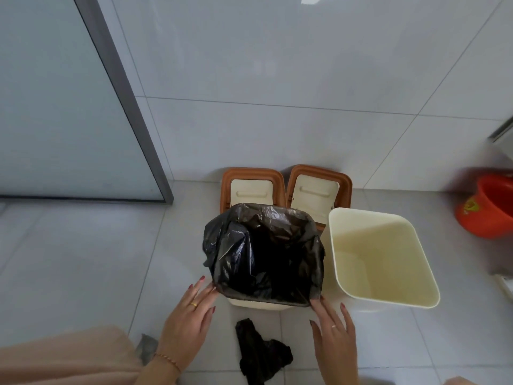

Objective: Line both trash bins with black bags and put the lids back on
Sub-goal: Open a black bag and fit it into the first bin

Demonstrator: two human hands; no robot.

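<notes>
left hand [186, 315] | fingers straight, touching black bag [266, 251] rim at 7 | right hand [334, 329] likewise, 5 | unlined bin [385, 295] at 3 (touching) | second bag [261, 354] crumpled, 6

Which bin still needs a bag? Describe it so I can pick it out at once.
Start at the tiled wall, where two brown-rimmed lids lean. In front of them two cream bins stand side by side on the floor. The one you want is the right bin: its cream inside is bare, while the left bin has a black bag over its rim.
</notes>
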